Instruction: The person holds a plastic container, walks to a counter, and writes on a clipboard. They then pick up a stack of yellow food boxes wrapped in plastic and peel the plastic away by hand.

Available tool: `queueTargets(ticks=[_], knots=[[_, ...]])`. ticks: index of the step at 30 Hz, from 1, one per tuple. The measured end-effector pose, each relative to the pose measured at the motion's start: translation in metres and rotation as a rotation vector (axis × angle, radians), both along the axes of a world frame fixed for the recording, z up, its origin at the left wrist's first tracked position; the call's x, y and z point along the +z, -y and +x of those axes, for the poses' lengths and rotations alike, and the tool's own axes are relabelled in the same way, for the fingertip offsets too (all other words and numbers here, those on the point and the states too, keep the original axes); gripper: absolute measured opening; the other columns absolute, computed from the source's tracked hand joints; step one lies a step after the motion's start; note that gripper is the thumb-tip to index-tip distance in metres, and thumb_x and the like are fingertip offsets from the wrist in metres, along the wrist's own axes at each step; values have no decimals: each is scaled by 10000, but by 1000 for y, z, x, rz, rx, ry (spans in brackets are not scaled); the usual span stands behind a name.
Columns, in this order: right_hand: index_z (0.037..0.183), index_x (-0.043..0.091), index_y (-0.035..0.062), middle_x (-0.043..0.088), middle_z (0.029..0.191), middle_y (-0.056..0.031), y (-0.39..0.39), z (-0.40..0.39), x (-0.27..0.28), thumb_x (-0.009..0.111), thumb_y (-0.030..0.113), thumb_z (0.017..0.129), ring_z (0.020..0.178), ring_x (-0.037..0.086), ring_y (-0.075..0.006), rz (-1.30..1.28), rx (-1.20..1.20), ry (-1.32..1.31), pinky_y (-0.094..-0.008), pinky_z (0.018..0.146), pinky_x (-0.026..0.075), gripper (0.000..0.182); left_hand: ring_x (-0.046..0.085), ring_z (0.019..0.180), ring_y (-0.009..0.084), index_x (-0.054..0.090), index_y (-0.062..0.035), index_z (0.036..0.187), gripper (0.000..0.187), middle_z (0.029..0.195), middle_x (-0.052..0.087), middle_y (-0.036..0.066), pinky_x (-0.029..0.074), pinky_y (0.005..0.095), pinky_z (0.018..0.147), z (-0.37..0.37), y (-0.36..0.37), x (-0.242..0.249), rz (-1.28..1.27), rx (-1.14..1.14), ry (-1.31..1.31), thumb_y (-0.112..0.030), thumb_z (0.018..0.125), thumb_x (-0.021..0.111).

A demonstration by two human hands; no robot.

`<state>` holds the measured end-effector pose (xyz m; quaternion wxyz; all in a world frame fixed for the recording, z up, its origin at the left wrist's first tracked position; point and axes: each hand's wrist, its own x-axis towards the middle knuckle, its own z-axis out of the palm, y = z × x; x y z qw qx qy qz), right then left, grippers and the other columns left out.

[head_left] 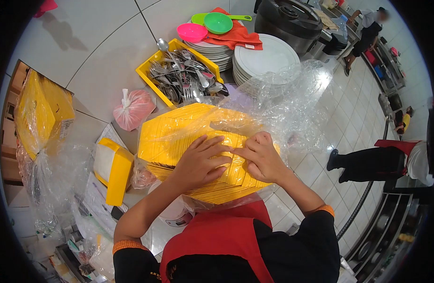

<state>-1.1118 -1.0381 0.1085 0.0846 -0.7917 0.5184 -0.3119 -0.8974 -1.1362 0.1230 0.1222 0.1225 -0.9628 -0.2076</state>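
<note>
A clear plastic bag (292,101) lies around a thick stack of yellow flat-folded cartons (172,129) just in front of my body. My left hand (205,160) rests on the stack with its fingers spread, palm down. From the other side, my right hand (261,158) lies on the cartons, its index finger stretched toward my left fingertips and some other fingers bent. The two hands nearly meet at the middle of the stack. Loose film bunches beyond them at the upper right. Whether any film lies under my fingers is hidden.
Behind the stack stand a yellow bin of cutlery (184,78), white plates (266,54) and a dark cooker (287,21). At left are a tied pink bag (133,108), an opened yellow carton (119,174) and another wrapped yellow pack (47,106). Other people stand at right.
</note>
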Motion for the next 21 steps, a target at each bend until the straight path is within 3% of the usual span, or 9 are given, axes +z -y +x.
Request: queueTargets(ticks=[21], knots=[[1035, 619, 94, 480, 842, -75, 1, -1, 2, 543, 111, 674, 867, 442, -265, 60, 27, -16, -439, 877, 323, 369, 438, 1276, 232, 653, -168, 938, 195, 1189, 583, -10, 268, 469, 1082, -5, -12, -5, 56, 133, -71, -230, 755, 673]])
